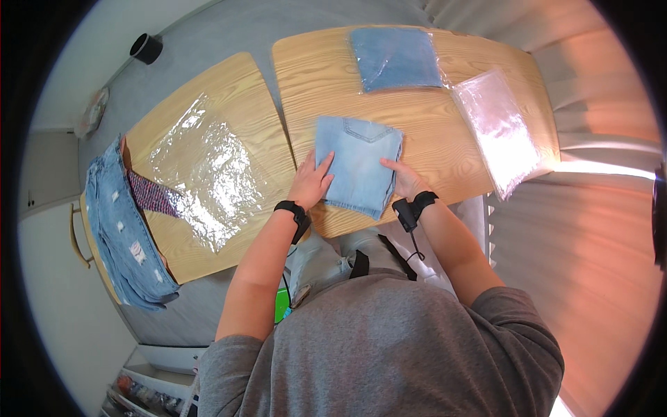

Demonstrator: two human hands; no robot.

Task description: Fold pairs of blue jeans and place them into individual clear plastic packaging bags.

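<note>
A folded pair of light blue jeans point(358, 167) lies on the wooden table in front of me, a back pocket showing at its far end. My left hand point(313, 179) rests at its left edge, fingers spread and some lying on the denim. At the right edge my right hand point(408, 178) holds the fold, thumb on top and the other fingers partly hidden beside or under it. Beyond the jeans lies a folded blue denim piece in a clear plastic bag point(396, 59).
A shiny clear plastic bag point(208, 174) lies on the left table, beside ripped blue jeans point(125, 229) and a patterned cloth strip point(153, 194). Clear plastic packaging point(497, 132) sits at the right. A gap point(281, 111) parts the tables; a black bin point(146, 48) stands beyond; curtains point(583, 264) hang right.
</note>
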